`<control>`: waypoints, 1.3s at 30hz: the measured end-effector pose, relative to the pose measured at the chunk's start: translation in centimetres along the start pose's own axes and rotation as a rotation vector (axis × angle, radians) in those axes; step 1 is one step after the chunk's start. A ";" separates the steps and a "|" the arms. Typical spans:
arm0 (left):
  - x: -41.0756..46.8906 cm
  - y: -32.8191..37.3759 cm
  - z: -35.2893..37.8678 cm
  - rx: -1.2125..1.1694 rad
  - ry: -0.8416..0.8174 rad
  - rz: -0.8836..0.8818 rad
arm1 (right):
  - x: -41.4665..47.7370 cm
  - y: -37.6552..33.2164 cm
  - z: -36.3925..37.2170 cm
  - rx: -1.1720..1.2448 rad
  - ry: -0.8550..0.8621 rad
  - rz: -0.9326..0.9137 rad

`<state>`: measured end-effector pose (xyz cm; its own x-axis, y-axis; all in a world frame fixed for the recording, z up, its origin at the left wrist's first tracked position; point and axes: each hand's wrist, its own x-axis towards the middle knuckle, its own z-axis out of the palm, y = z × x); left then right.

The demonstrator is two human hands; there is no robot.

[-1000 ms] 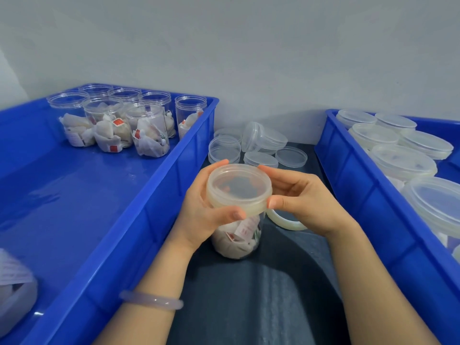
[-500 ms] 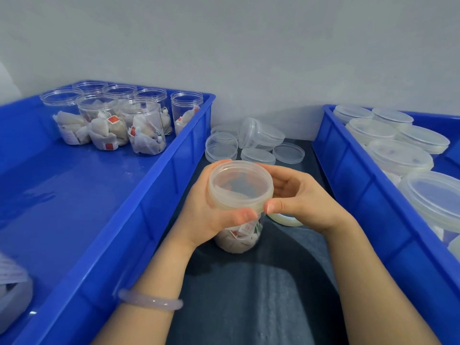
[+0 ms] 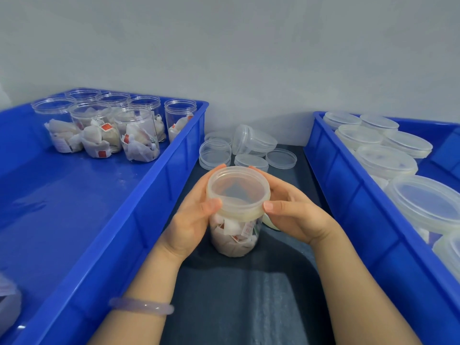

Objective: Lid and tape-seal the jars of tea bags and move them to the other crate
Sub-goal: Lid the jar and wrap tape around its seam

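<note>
- Bottom of frame: two forearms come in over a dark surface [image 3: 236,307] that runs between two blue crates. There is a pale bracelet [image 3: 142,306] on the left wrist.
- Centre: one jar [image 3: 235,235] of tea bags stands upright on the dark strip, outside both crates. Judgement: it is worked here because both hands can get round it.
- Left hand [image 3: 191,220]: palm against the jar wall, fingers curled round the far side, thumb on the rim. It looks like a steadying grip.
- Right hand [image 3: 296,215]: thumb and fingers pinch the edge of the lid [image 3: 238,192], which sits level on the jar mouth. Judgement: the lid is being seated or turned home, and no tape is on it yet.
- A pale sliver shows just behind the right thumb. It is mostly hidden, so I cannot tell what it is.
- Left crate [image 3: 124,220]: seven open jars [image 3: 137,135] filled with tea bags are clustered in the far corner at upper left. Judgement: these are the unprocessed stock.
- Right crate [image 3: 348,195]: about seven lidded jars [image 3: 385,160] are in view along the right edge, some cut off by the frame. Judgement: this is the destination.
- Centre, beyond the hands: at least five loose lids [image 3: 281,158] lie between the crates within easy reach, one of them tipped on edge.
</note>
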<state>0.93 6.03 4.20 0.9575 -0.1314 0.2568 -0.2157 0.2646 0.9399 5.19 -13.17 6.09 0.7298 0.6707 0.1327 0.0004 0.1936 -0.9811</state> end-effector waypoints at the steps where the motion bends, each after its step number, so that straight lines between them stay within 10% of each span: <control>1: 0.0 0.0 -0.1 -0.019 0.003 -0.004 | 0.0 0.1 0.0 0.025 0.007 0.001; 13: 0.4 -0.5 -0.2 -0.173 -0.006 0.017 | 0.4 -0.3 0.3 0.013 0.076 -0.016; 24: 2.6 0.8 4.5 0.055 0.658 0.053 | 3.4 0.5 5.9 -0.184 0.909 -0.213; 39: 3.1 0.4 4.1 0.079 0.633 0.075 | 3.7 0.8 5.8 -0.202 0.909 -0.212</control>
<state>3.02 1.85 6.31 0.8617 0.4806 0.1629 -0.2770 0.1764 0.9445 3.92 -6.38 6.62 0.9528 -0.1940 0.2337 0.2498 0.0629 -0.9663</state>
